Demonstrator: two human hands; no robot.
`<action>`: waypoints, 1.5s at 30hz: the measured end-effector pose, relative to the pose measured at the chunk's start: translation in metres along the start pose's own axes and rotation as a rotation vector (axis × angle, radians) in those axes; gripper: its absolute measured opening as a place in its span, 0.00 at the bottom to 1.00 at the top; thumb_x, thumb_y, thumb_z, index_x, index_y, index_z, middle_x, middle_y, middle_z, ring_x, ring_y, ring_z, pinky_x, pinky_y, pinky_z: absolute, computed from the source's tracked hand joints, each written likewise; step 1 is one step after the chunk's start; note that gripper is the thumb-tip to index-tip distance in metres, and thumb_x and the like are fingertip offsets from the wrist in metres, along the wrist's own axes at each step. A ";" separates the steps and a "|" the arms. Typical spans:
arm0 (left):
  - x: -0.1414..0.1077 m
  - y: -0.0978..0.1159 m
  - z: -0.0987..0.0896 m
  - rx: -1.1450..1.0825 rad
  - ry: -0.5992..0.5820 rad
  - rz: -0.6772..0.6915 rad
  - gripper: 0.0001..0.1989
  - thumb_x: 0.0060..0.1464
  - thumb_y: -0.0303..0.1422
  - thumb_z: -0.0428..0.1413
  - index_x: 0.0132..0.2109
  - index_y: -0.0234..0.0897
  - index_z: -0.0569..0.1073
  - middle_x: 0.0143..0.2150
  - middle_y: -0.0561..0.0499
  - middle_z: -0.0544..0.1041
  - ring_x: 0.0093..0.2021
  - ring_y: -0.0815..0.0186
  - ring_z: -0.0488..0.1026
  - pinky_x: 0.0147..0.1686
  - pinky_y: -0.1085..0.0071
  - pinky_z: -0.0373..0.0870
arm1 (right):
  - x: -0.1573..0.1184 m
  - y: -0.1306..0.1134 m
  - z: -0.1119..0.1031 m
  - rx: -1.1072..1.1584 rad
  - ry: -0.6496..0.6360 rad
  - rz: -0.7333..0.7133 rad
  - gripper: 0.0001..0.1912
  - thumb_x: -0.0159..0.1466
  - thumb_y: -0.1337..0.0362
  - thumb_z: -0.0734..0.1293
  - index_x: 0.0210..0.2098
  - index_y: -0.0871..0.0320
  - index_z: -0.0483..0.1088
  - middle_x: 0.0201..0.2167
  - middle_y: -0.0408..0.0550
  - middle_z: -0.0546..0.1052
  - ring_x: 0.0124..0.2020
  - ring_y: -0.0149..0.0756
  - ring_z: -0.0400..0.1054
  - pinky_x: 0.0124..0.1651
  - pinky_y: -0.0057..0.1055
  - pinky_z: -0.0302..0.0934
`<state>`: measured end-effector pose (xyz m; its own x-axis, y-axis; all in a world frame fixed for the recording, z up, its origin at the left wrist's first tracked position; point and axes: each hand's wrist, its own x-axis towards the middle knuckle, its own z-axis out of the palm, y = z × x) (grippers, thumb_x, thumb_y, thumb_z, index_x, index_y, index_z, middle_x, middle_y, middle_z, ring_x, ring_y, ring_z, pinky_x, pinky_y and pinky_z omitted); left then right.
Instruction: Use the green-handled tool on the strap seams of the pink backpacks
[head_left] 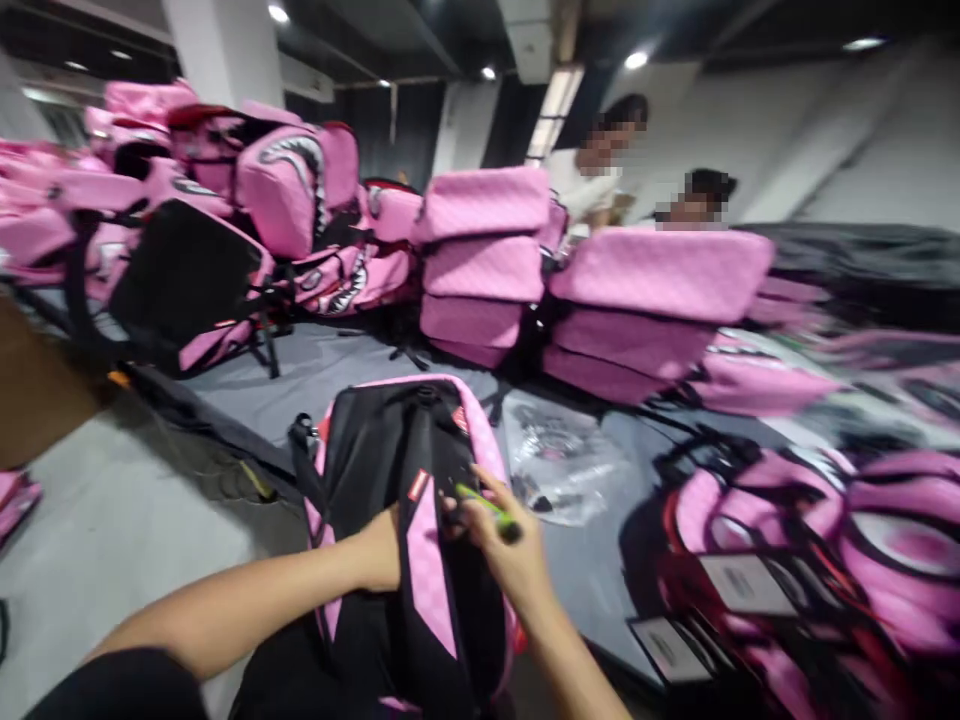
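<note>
A green tool [486, 510] is held in the right hand [510, 540], its fingers closed around it, above a black-and-pink bag [431, 440] at the near edge of the grey table [585, 575]. The left hand [386, 550] is partly hidden by the bag's pink strip [429, 570]; whether anything is gripped there cannot be told. A clear plastic bag [562, 465] is seen just beside, and pink bags [484, 265] are stacked beyond.

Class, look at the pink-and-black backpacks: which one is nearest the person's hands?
The front-centre one, black side showing: the left hand is partly hidden at it and the right hand holds a green tool over it. The others lie farther off.
</note>
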<state>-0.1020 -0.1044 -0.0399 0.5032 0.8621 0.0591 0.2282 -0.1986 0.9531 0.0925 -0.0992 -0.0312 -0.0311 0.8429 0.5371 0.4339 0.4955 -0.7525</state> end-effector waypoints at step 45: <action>0.159 0.006 -0.035 1.162 -0.314 0.340 0.23 0.50 0.49 0.64 0.44 0.35 0.75 0.41 0.46 0.74 0.51 0.53 0.66 0.58 0.52 0.55 | 0.023 0.053 -0.003 -0.064 0.291 0.334 0.16 0.69 0.53 0.64 0.34 0.58 0.74 0.30 0.46 0.78 0.30 0.35 0.72 0.35 0.33 0.65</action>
<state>-0.0495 0.0480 -0.0141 0.8211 0.5702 0.0254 0.5676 -0.8205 0.0687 0.1173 -0.0544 -0.0578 0.3712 0.8557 0.3605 0.4322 0.1844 -0.8827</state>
